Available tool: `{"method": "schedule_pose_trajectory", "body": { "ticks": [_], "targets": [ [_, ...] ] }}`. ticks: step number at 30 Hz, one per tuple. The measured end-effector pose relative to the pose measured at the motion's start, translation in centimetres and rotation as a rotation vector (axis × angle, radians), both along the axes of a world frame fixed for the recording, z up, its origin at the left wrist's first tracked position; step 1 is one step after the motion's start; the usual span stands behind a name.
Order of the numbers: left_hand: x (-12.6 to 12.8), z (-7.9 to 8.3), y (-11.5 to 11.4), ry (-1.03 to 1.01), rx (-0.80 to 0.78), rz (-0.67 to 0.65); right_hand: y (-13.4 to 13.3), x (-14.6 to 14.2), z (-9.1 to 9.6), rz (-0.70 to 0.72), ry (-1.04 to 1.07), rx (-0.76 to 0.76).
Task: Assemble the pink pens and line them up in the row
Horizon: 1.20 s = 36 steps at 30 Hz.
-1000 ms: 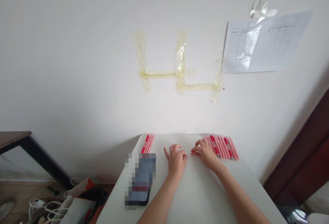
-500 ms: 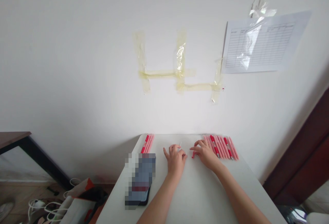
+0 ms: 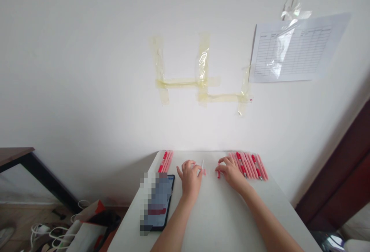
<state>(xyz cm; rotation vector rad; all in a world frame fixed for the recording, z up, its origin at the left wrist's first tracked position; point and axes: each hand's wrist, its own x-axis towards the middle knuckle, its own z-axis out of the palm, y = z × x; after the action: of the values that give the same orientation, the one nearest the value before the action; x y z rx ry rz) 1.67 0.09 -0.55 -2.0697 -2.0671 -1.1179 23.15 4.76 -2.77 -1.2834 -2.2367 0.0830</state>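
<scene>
My left hand (image 3: 190,176) hovers over the white table (image 3: 219,221) with its fingers curved and apart, nothing visible in them. Just right of its thumb lies a thin white stick (image 3: 202,163) with a small pink piece (image 3: 204,172) at its near end. My right hand (image 3: 229,171) has thumb and forefinger bent down on a short red pen part (image 3: 219,174). Right beside that hand is a row of pink and red pens (image 3: 250,166). A smaller group of pens (image 3: 165,162) rests at the table's far left corner.
A phone (image 3: 158,205), partly blurred out, lies along the table's left edge. Behind the table rises a white wall with yellowed tape (image 3: 185,83) and a taped paper sheet (image 3: 291,51). White cables and boxes (image 3: 86,232) are on the floor at left.
My left hand has moved left, away from the white stick, which now shows more fully. The red part at my right fingertips has turned more upright; the right hand has barely moved.
</scene>
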Motion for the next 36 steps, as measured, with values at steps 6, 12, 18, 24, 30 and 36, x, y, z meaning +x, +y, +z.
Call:
{"method": "schedule_pose_trajectory", "body": {
  "ticks": [6, 12, 18, 24, 30, 36],
  "targets": [
    [-1.1, 0.4, 0.4, 0.050, -0.051, 0.135, 0.1, 0.3, -0.1, -0.057, -0.038, -0.017],
    [-1.6, 0.4, 0.5, 0.076, -0.055, 0.194, 0.0, 0.3, 0.3, -0.009, -0.033, -0.040],
    [-1.6, 0.3, 0.6, 0.076, -0.056, 0.206, 0.2, 0.2, 0.0, 0.015, -0.001, -0.065],
    [-1.6, 0.2, 0.6, 0.095, -0.068, 0.185, 0.3, 0.2, -0.2, 0.038, 0.027, -0.072],
    [-1.4, 0.1, 0.5, 0.090, -0.090, 0.149, 0.3, 0.2, -0.2, 0.033, 0.024, -0.071],
    [-1.4, 0.1, 0.6, 0.067, -0.109, 0.129, 0.6, 0.5, -0.4, -0.002, 0.025, -0.062]
  ]
}}
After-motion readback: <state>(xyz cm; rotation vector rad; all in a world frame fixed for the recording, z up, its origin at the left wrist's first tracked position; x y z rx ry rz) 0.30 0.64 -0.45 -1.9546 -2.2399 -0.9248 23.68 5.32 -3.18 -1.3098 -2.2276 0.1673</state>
